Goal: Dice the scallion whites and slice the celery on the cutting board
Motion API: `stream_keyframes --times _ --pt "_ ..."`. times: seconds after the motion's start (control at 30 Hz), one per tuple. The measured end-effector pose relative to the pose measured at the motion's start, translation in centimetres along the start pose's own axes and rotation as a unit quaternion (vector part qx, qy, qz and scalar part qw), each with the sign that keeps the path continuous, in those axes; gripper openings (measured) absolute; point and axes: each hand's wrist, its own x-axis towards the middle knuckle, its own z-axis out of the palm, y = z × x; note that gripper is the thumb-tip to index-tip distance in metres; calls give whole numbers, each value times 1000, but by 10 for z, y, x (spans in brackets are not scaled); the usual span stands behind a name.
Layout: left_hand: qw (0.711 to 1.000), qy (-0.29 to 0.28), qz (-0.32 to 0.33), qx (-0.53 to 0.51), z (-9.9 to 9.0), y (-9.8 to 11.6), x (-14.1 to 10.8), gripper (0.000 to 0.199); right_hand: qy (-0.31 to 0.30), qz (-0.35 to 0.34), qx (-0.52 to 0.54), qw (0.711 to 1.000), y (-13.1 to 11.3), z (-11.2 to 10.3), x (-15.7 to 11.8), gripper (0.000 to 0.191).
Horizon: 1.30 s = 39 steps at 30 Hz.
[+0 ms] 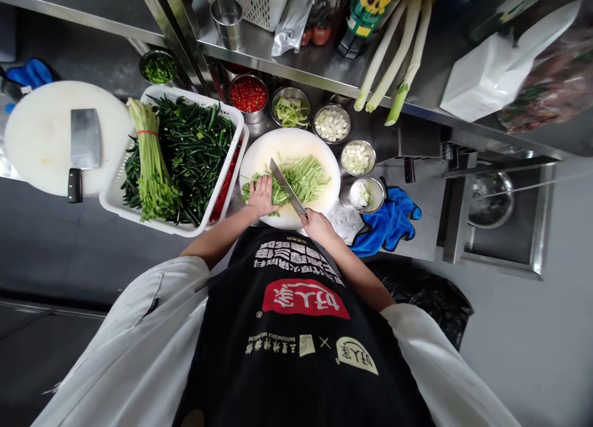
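Note:
A round white cutting board (300, 138) lies in front of me with cut pale green celery (308, 180) spread over it. My right hand (319, 225) is wrapped round the handle of a knife (287, 189), whose blade points up and to the left across the board. Leafy celery pieces lie at the board's left side, under and beside my left hand (261, 196). That hand rests on them with its fingers pressed together, left of the blade. The blade separates the leafy pieces from most of the cut stalks.
On the left are a white basket (185, 229) of green chillies and bundled celery, and a board (41, 136) with a cleaver (85, 138). Metal bowls (332, 123) curve round the board's back and right. A blue cloth (393, 220) lies right; a shelf (296, 71) overhangs behind.

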Motion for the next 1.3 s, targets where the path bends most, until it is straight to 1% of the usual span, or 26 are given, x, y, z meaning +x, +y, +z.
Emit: stream_keyframes --times 0.13,0.23,0.3,0.4,0.47,0.57,0.67,0.73,0.83,0.9,0.97,1.07,1.13,1.3 --pt "1000 -1 5 6 3 0 -1 118 -19 3 3 1000 0 3 13 34" --pt "1000 3 10 5 2 2 -2 112 -11 12 10 1000 -14 8 37 36" --pt "1000 8 12 1 1 4 -3 108 1 4 20 1000 -26 11 54 38" --pt "1000 12 5 -7 -2 4 -5 105 14 -7 33 999 -33 15 67 39" --pt "1000 20 -1 -15 -6 1 -9 101 10 1 29 1000 -29 18 63 39" --pt "999 36 -7 -24 -10 -7 -15 92 -8 22 20 1000 -15 25 46 37" --pt "999 40 -4 -18 -14 -12 -16 90 -15 31 21 999 -4 28 35 37" --pt "999 32 -5 -8 -17 -11 -13 95 -12 32 26 999 -1 27 35 37" --pt "1000 8 -11 5 -19 -9 -7 109 -10 33 31 999 -1 25 37 37" --pt "1000 -3 -7 8 -19 -9 -7 117 -8 30 31 999 -2 25 38 37" --pt "1000 -1 2 4 -17 -13 -11 120 -4 27 31 999 -1 25 37 37" --pt "1000 15 3 -4 -14 -16 -19 115 -2 25 36 999 1 27 35 36" --pt "1000 21 -1 -3 -13 -14 -22 110 -1 21 39 999 2 27 35 36" --pt "1000 23 -11 -13 -15 -1 -13 92 -3 16 39 999 4 27 37 34"
